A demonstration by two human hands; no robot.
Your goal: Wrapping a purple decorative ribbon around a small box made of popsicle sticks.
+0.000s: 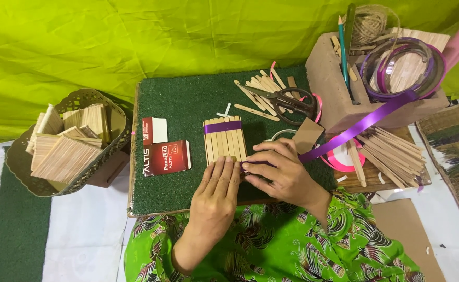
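Note:
A flat panel of wooden craft sticks (224, 138) lies side by side on the green mat (182, 99), with a purple ribbon band (222, 126) across its top. My left hand (219, 190) lies flat with its fingers pressing the panel's lower end. My right hand (280, 167) presses purple ribbon (362, 122) against the panel's lower right edge; the ribbon runs up and right to a spool in the box. The panel's lower end is hidden under my fingers.
Scissors (287, 99) lie on loose sticks (260, 89) at the mat's top. A red and white carton (165, 156) lies left of the panel. A basket of stick panels (67, 141) stands at left. A cardboard box (344, 78) with ribbon, twine and pencils stands at right, with more sticks (391, 149) below it.

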